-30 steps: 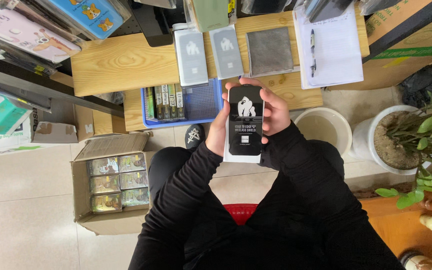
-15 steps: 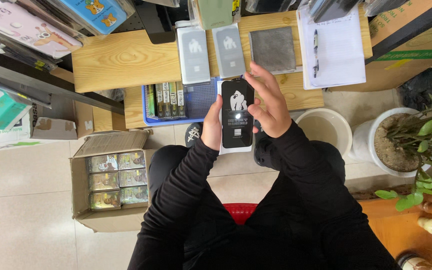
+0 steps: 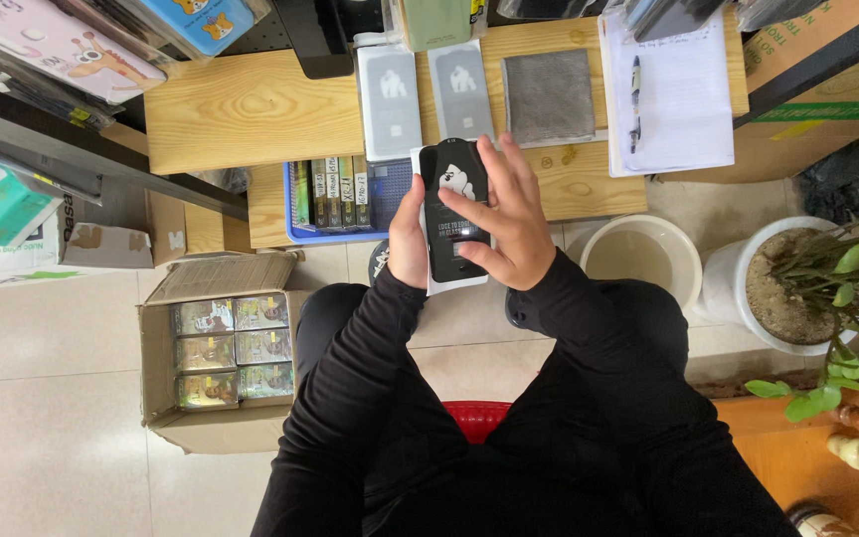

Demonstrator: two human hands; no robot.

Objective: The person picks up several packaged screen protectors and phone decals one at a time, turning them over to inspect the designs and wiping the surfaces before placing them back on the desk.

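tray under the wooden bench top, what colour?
Blue, the tray holding upright packs; head view shows it best.

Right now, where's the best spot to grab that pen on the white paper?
Probably by its middle, coming straight down from above. The pen lies flat and lengthwise on the white notepad, with bare paper along both long sides, so fingers could pinch across its thin barrel.

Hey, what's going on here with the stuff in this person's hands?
A seated person in black sleeves holds a black screen-protector sheet on its white backing card above their lap. The left hand grips its left edge, while the right hand lies over the front, fingers spread across it. Ahead, a wooden bench carries two similar grey sheets, a grey cloth and a notepad. An open cardboard box sits on the floor.
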